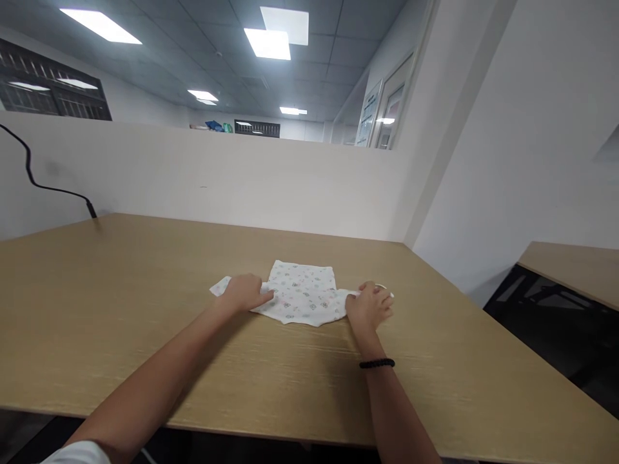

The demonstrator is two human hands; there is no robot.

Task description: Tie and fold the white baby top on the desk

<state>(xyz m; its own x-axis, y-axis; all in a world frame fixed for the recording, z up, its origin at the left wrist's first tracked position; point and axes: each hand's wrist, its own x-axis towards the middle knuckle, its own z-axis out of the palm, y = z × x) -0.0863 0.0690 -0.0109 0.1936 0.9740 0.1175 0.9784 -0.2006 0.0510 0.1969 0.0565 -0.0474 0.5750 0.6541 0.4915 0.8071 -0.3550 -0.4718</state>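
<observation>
A small white baby shirt point(304, 293) with a scattered print lies spread on the wooden table, its straight hem edge pointing away from me and its sleeves out to both sides. My left hand point(244, 292) is closed on the left sleeve, thumb stretched toward the shirt's body; its other fingers are mostly hidden. The sleeve's end sticks out beyond that hand. Over the right sleeve, my right hand point(370, 306) is closed with bent, slightly blurred fingers, and a bit of white cloth shows past them. A black beaded bracelet circles my right wrist.
The wooden table point(159, 270) ends at a low white partition point(251, 187). A black cable point(58, 189) hangs at the far left corner. To the right stand a white wall point(522, 142) and another table point(570, 267) with a dark frame beneath.
</observation>
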